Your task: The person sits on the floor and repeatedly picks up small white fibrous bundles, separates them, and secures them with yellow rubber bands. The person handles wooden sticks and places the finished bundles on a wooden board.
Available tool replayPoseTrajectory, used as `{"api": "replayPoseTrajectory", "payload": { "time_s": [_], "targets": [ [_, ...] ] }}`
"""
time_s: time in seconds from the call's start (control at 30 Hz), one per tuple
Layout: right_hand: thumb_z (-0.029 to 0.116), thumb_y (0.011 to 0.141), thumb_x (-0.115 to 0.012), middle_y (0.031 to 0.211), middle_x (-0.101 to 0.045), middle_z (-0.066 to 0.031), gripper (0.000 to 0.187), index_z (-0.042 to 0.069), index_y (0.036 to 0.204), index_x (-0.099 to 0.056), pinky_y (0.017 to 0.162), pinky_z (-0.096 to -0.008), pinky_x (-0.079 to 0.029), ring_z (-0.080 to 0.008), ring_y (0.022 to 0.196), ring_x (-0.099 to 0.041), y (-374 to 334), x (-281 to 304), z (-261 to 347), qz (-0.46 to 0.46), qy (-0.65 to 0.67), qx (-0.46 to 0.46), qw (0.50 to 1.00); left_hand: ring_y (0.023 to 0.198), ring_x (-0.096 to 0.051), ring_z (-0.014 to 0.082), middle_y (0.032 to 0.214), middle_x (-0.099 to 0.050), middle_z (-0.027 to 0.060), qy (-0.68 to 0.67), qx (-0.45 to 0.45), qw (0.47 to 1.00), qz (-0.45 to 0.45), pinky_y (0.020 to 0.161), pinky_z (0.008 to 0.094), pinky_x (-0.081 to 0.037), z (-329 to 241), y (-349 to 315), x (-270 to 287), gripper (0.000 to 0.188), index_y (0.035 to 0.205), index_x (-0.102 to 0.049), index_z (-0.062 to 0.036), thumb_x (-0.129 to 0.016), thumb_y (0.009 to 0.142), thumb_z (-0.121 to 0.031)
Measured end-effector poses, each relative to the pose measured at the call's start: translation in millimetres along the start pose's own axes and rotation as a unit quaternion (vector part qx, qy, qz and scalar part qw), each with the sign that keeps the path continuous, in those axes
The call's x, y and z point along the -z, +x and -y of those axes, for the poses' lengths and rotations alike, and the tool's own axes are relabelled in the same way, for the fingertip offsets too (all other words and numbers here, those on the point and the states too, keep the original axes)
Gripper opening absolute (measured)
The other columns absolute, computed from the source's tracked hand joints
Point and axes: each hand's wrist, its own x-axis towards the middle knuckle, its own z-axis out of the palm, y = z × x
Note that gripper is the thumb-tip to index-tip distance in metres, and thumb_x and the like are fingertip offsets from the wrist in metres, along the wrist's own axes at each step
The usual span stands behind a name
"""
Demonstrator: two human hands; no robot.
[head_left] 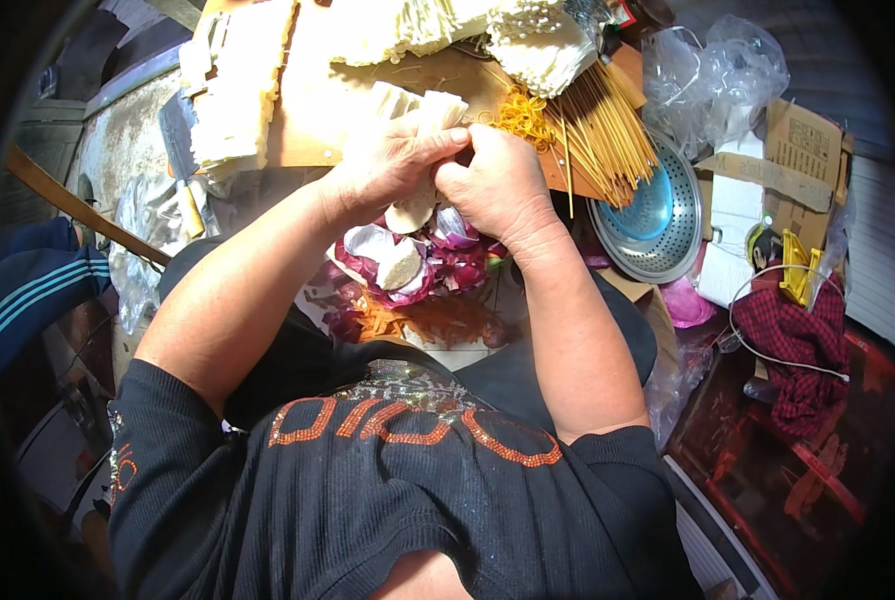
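Both hands meet over the near edge of a wooden board (318, 100). My left hand (393, 165) is closed around a pale bundle of flat, whitish strips (423, 104), whose kind I cannot make out. Its upper end shows above the fingers. My right hand (503, 180) is curled against the left, thumb and fingers pinched together; what it pinches is hidden. Just beyond it lies a pile of yellow rubber bands (525, 117), beside thin wooden skewers (608, 130). Below the hands are purple-red onion skins (458, 262), whitish pieces (402, 262) and orange peelings (408, 318).
Pale stacked slabs (243, 80) and white strip bundles (538, 55) occupy the board. A cleaver (177, 138) lies at its left. To the right stand a metal colander (676, 225) with a blue bowl (648, 205), clear plastic bags (718, 70) and a cardboard box (803, 150).
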Motion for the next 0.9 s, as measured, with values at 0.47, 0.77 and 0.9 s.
{"api": "replayPoseTrajectory", "payload": {
  "time_s": [0.47, 0.77, 0.9],
  "targets": [
    [0.021, 0.068, -0.063, 0.090, -0.064, -0.0223, 0.028, -0.001, 0.086, -0.062, 0.079, -0.0448, -0.050, -0.0388, 0.086, -0.062, -5, 6, -2, 0.001, 0.029, 0.057, 0.998, 0.094, -0.058, 0.0116, 0.102, -0.064, 0.0058, 0.082, -0.033, 0.995, 0.045, 0.084, 0.0265, -0.047, 1, 1, 10, 0.039, 0.114, -0.063, -0.0024, -0.056, 0.095, -0.036],
    [0.021, 0.065, -0.063, 0.092, -0.065, -0.0221, 0.035, 0.000, 0.092, -0.066, 0.085, -0.0424, -0.051, -0.0372, 0.090, -0.063, -5, 12, -2, 0.101, -0.072, 0.059, 0.991, 0.091, -0.060, 0.0199, 0.095, -0.065, 0.0102, 0.306, -0.101, 0.942, 0.093, 0.085, 0.0333, -0.048, -11, -9, 5, 0.021, 0.106, -0.058, -0.0029, -0.049, 0.096, -0.019],
    [0.022, 0.067, -0.062, 0.090, -0.067, -0.0215, 0.032, 0.001, 0.089, -0.069, 0.085, -0.0420, -0.051, -0.0356, 0.089, -0.065, -3, 10, -2, 0.139, -0.118, 0.048, 0.982, 0.086, -0.058, 0.0181, 0.089, -0.062, 0.0092, 0.333, -0.104, 0.934, 0.082, 0.080, 0.0316, -0.047, -1, -8, 8, 0.017, 0.102, -0.057, -0.0033, -0.049, 0.093, -0.015]
  ]
}}
